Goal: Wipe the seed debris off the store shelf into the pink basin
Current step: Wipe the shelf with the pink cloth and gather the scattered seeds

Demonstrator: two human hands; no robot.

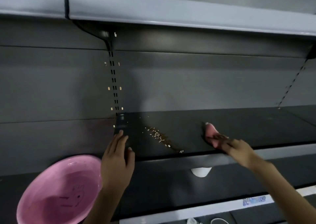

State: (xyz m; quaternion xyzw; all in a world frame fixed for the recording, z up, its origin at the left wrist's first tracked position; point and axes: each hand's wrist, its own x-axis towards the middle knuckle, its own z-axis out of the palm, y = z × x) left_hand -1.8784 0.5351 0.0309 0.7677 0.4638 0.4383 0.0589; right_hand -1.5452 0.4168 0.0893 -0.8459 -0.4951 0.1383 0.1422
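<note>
A trail of pale and brown seed debris [160,137] runs diagonally across the dark shelf [248,121], reaching its front edge. My right hand [234,146] lies on the shelf to the right of the seeds, pressing a pink cloth [210,129] flat under its fingers. My left hand [117,157] grips the shelf's left front corner, fingers spread over the end bracket. The pink basin [56,191] sits tilted at the lower left, below the shelf and beside my left forearm; its inside looks empty.
A grey upper shelf [153,10] overhangs close above. A slotted upright [113,80] runs down the back panel at the shelf's left end. A lower shelf with a white price rail [196,211] lies beneath, and a white object [201,171] shows under the shelf lip.
</note>
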